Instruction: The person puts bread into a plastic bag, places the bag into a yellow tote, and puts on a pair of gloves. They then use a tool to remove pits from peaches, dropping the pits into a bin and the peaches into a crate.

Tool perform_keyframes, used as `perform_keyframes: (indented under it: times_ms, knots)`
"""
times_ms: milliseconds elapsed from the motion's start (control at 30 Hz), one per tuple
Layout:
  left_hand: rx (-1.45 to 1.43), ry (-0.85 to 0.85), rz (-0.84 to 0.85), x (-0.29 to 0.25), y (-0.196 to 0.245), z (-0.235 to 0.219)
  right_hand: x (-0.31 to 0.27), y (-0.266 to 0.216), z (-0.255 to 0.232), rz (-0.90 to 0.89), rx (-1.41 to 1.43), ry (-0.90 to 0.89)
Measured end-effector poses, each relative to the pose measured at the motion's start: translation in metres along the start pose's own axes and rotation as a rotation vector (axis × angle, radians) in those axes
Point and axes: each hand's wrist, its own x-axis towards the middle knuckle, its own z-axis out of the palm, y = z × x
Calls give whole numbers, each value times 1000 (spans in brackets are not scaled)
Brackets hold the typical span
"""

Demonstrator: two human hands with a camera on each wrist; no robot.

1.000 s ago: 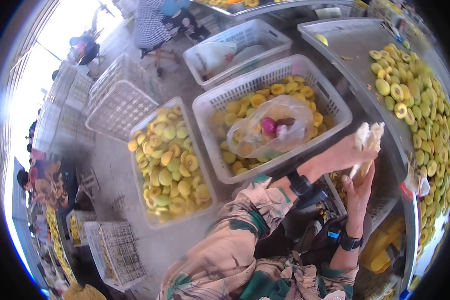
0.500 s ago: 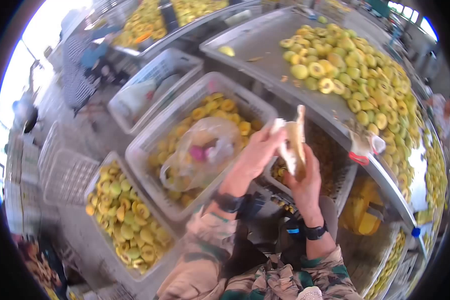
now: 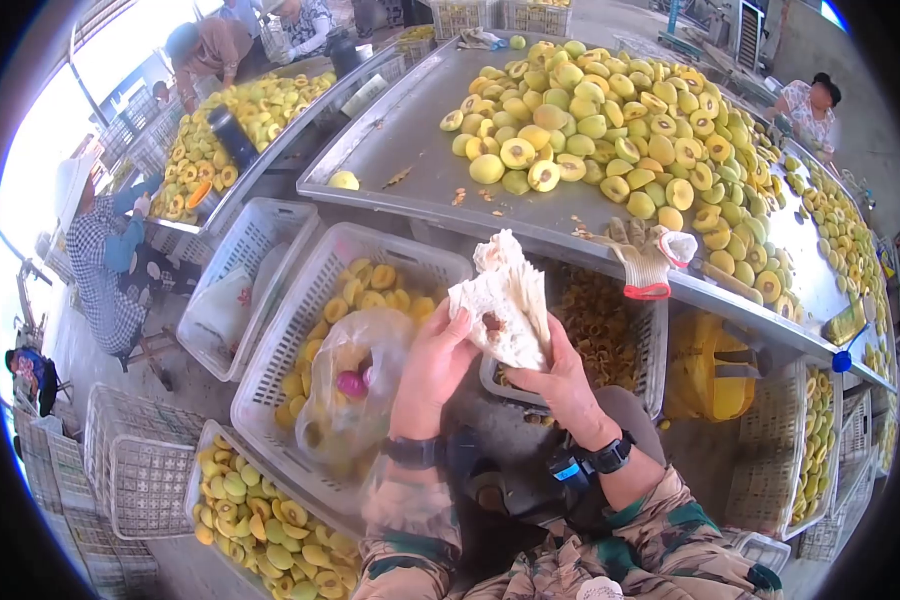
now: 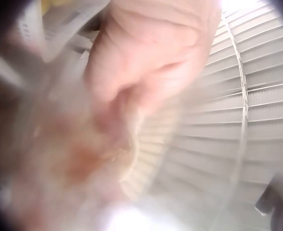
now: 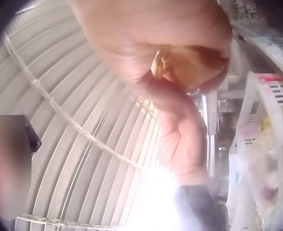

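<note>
A torn piece of white flatbread (image 3: 505, 305) with a brown patch is held up in front of the body. My left hand (image 3: 435, 368) pinches its left edge, thumb on the near face. From the lower right, my right hand (image 3: 567, 392) grips the same piece. In the left wrist view the left hand (image 4: 153, 53) has its fingers bent over the bread, which is blurred. The right wrist view has the right hand (image 5: 156, 43) curled round a tan part of the bread (image 5: 189, 67), with the left hand (image 5: 182, 139) beyond.
A metal table (image 3: 410, 170) bears halved yellow-green fruit (image 3: 610, 120) and a glove (image 3: 638, 255). To the left, a white crate (image 3: 260, 365) of fruit holds a plastic bag (image 3: 355, 365) with something purple. Another crate (image 3: 490, 375) of brownish scraps stands behind the hands. Other people work farther off.
The head view has turned right, bringing more of the metal table in. Both hands still hold the flatbread, whose broad face now shows toward me.
</note>
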Motion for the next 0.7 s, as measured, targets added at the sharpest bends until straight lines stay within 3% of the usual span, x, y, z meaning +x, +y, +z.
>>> perform_keyframes:
  times_ms: [67, 167, 267, 500, 700]
  knots:
    - [158, 6, 12, -1, 11, -2, 4, 15, -9, -135, -119, -62]
    - [167, -26, -47, -4, 17, -7, -2, -5, -9, 64, 105, -132]
    - [122, -70, -94, -5, 12, -6, -1, 3, -10, -38, 113, -123]
    - [410, -35, -12, -5, 3, 11, -3, 9, -8, -30, 104, -27]
    - [569, -6, 72, -3, -5, 8, -8, -8, -14, 211, 162, 4]
